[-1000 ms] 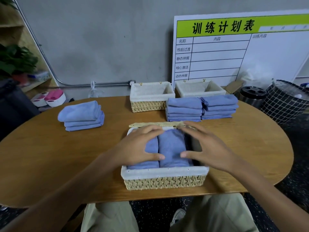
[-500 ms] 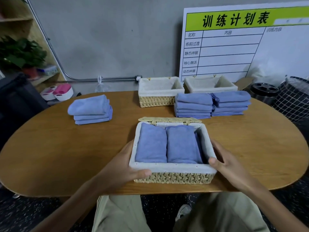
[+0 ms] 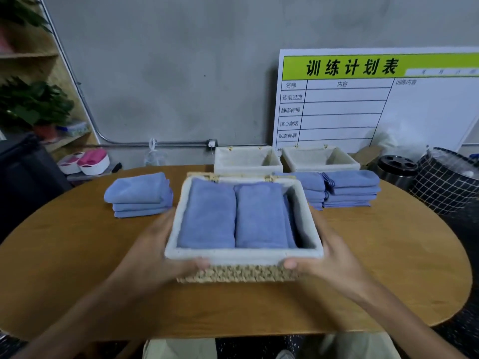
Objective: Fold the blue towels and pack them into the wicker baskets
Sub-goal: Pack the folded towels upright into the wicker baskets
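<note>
Tabletop (image 3: 77, 268): held basket (image 3: 243, 257) contains 2 folded towels (image 3: 233, 216).

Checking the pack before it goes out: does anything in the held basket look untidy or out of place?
Mostly neat. The basket, gripped by the left hand and right hand, holds folded towels side by side, but a dark gap stays unfilled along its right wall.

Bare forearms; seemingly khaki trousers (image 3: 178, 349).
</note>
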`<state>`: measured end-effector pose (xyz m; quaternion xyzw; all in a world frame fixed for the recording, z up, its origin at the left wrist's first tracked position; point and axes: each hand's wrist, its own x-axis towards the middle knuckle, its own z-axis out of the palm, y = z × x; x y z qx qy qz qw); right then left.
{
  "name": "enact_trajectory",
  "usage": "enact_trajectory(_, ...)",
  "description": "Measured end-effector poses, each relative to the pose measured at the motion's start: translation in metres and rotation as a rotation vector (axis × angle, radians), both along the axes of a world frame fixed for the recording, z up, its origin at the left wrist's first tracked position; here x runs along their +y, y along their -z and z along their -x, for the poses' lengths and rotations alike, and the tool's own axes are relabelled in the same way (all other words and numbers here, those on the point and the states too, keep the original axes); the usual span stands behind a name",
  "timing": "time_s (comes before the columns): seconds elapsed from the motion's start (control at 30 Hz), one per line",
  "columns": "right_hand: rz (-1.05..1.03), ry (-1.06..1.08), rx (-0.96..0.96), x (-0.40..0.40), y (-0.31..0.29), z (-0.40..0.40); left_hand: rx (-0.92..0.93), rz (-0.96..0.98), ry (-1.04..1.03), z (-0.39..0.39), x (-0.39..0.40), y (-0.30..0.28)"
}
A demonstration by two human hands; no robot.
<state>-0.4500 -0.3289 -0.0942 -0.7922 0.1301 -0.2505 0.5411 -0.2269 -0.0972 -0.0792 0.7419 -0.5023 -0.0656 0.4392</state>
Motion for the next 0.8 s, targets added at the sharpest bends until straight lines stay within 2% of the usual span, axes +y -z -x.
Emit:
enact_trajectory(0.17, 0.109, 0.013, -0.115, -0.021, -0.083, -0.116, -0.099, 0.047, -0.077, -0.096, -0.011, -0.092)
enact_trajectory(0.33, 0.198, 0.007, -0.070, -0.060, -0.115, -0.248, -0.122, 0.036, -0.171, -0.210, -0.040, -0.126)
enact_trajectory(0.53, 0.156, -0.029, 0.070, -0.106, -0.075, -0.355, 0.016, -0.070, -0.159, -0.319, -0.089, -0.078)
enact_trajectory(0.7, 0.182, -0.054, 0.256, -0.127, -0.030, -0.397, 0.127, -0.177, -0.156, -0.376, -0.111, -0.013)
enact_trajectory(0.8, 0.270, -0.056, 0.399, -0.129, -0.014, -0.412, 0.152, -0.223, -0.155, -0.397, -0.112, 0.018)
